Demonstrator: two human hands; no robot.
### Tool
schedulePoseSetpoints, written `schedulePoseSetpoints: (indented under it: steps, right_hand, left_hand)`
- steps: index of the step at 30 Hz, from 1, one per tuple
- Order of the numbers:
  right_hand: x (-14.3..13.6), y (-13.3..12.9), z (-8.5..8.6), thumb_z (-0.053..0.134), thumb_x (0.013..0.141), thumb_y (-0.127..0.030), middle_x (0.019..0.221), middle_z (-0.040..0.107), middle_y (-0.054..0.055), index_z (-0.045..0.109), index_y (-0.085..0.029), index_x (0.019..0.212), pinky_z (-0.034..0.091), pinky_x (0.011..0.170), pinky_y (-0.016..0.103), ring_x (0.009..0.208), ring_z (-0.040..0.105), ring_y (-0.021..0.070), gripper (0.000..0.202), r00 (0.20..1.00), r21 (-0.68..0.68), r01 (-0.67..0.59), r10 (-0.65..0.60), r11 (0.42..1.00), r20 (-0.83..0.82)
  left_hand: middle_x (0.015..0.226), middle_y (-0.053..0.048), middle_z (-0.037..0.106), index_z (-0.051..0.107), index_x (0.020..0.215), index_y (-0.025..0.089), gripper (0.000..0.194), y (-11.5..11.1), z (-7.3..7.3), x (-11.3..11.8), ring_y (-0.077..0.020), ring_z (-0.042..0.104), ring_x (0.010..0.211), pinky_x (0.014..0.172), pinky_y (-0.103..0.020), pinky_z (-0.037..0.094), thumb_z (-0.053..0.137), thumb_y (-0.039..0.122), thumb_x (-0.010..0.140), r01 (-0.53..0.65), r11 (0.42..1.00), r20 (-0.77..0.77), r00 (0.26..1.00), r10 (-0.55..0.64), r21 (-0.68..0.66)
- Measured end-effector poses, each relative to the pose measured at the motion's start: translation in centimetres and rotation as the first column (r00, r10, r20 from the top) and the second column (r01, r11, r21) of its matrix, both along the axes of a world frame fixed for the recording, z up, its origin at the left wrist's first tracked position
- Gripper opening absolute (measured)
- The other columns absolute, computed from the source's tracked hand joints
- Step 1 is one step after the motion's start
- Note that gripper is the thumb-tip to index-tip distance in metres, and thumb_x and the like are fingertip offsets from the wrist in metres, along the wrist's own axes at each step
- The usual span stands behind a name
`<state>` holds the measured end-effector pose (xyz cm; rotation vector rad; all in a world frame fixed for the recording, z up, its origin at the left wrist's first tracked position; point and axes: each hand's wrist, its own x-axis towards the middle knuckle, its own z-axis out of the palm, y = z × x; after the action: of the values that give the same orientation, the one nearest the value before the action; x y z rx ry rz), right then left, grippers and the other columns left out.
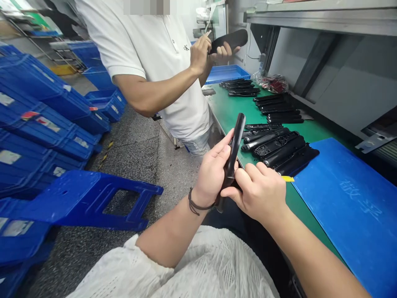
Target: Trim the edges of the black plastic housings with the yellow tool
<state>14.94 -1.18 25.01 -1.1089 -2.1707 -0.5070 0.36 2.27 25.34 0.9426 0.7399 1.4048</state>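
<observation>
My left hand [212, 176] is wrapped round a long black plastic part [237, 138], which stands tilted, its upper end above the fingers. Against the lower end of that part is my right hand [262, 188], its fingers curled round a yellow-ended tool [288, 179]; the tool's other end is hidden. Just beyond my hands, several black parts [279, 149] lie side by side on the green tabletop [229, 109]. To the right of my right hand is a blue sheet [353, 194] on the table.
Across the corner, a person in a white shirt [167, 74] holds a black part [232, 40]. More black parts [276, 108] and a blue tray [228, 73] lie farther back. Blue crates [40, 120] and a blue stool [80, 198] stand left. A metal shelf [325, 18] overhangs the table.
</observation>
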Motion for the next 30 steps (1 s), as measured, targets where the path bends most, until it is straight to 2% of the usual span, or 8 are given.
schedulePoseSetpoints:
  steps: [6,11,15,20,24,26,28,30]
  right_hand:
    - [-0.8,-0.7,-0.1,0.028,0.106,-0.073,0.069,0.053,0.004,0.058,-0.02,0.073,0.021,0.062,0.035,0.065,0.036,0.0182,0.07,0.996,-0.077,-0.08,0.078,0.994,-0.033]
    - [-1.3,-1.1,0.3,0.034,0.101,-0.08,0.068,0.051,0.003,0.056,-0.02,0.072,0.022,0.061,0.035,0.064,0.037,0.018,0.071,0.992,-0.136,-0.129,0.126,0.982,-0.03]
    - [-1.2,-1.1,0.2,0.039,0.107,-0.067,0.067,0.05,0.003,0.054,-0.021,0.071,0.02,0.06,0.036,0.065,0.037,0.0187,0.061,0.993,-0.072,-0.113,0.114,0.991,0.01]
    - [-1.0,-1.0,-0.4,0.046,0.108,-0.061,0.064,0.045,0.002,0.05,-0.022,0.07,0.018,0.059,0.037,0.064,0.033,0.0191,0.055,0.996,0.085,-0.075,0.07,0.994,0.062]
    - [-1.0,-0.7,-1.0,0.059,0.105,-0.051,0.062,0.043,0.001,0.048,-0.022,0.068,0.018,0.059,0.037,0.063,0.032,0.0181,0.048,0.991,0.17,-0.113,0.098,0.979,0.092]
    - [-0.9,-0.3,-1.4,0.063,0.104,-0.041,0.06,0.043,0.0,0.047,-0.022,0.066,0.019,0.058,0.036,0.061,0.033,0.0172,0.045,0.989,0.158,-0.14,0.13,0.977,0.067]
    - [-0.6,0.2,-1.7,0.06,0.104,-0.028,0.063,0.048,0.0,0.055,-0.022,0.073,0.022,0.058,0.035,0.062,0.038,0.0168,0.032,0.996,0.08,-0.087,0.084,0.993,0.035]
    - [-0.3,0.6,-1.7,0.056,0.101,-0.017,0.072,0.059,0.001,0.067,-0.021,0.101,0.023,0.056,0.033,0.065,0.047,0.0169,0.012,1.0,-0.084,0.023,-0.025,0.996,-0.014]
  left_hand:
    - [0.063,0.006,0.043,0.055,0.152,0.021,0.054,0.8,1.3,0.2,-0.0077,0.039,0.045,0.041,-0.019,0.033,0.063,0.032,0.1,0.04,0.999,0.16,0.986,-0.042,0.015]
    - [0.063,0.008,0.04,0.05,0.153,0.022,0.051,1.5,2.3,-0.1,-0.0061,0.034,0.04,0.035,-0.016,0.027,0.058,0.029,0.103,0.009,0.999,0.198,0.98,-0.001,-0.037]
    - [0.062,0.009,0.04,0.054,0.145,0.024,0.04,1.7,2.6,-0.2,-0.0058,0.034,0.039,0.035,-0.015,0.025,0.055,0.028,0.105,-0.024,0.996,0.242,0.969,0.044,-0.085]
    - [0.062,0.01,0.034,0.059,0.117,0.023,0.016,2.1,2.4,0.2,-0.0045,0.028,0.039,0.036,-0.015,0.021,0.057,0.035,0.105,-0.078,0.978,0.303,0.943,0.136,-0.195]
    - [0.062,0.01,0.036,0.051,0.097,0.022,0.018,3.2,1.5,-0.2,-0.0039,0.028,0.039,0.037,-0.016,0.018,0.058,0.037,0.105,-0.186,0.94,0.313,0.909,0.275,-0.284]
    - [0.062,0.009,0.04,0.047,0.09,0.021,0.023,3.9,0.9,-0.8,-0.0037,0.03,0.039,0.037,-0.016,0.019,0.057,0.036,0.105,-0.227,0.929,0.322,0.891,0.32,-0.293]
    - [0.061,0.008,0.043,0.045,0.088,0.022,0.025,4.5,0.5,-1.5,-0.0041,0.032,0.038,0.036,-0.017,0.02,0.057,0.035,0.105,-0.248,0.926,0.336,0.879,0.339,-0.285]
    - [0.062,0.008,0.046,0.047,0.09,0.022,0.023,4.7,0.2,-2.1,-0.0045,0.034,0.038,0.035,-0.018,0.021,0.06,0.035,0.103,-0.252,0.93,0.344,0.877,0.336,-0.266]
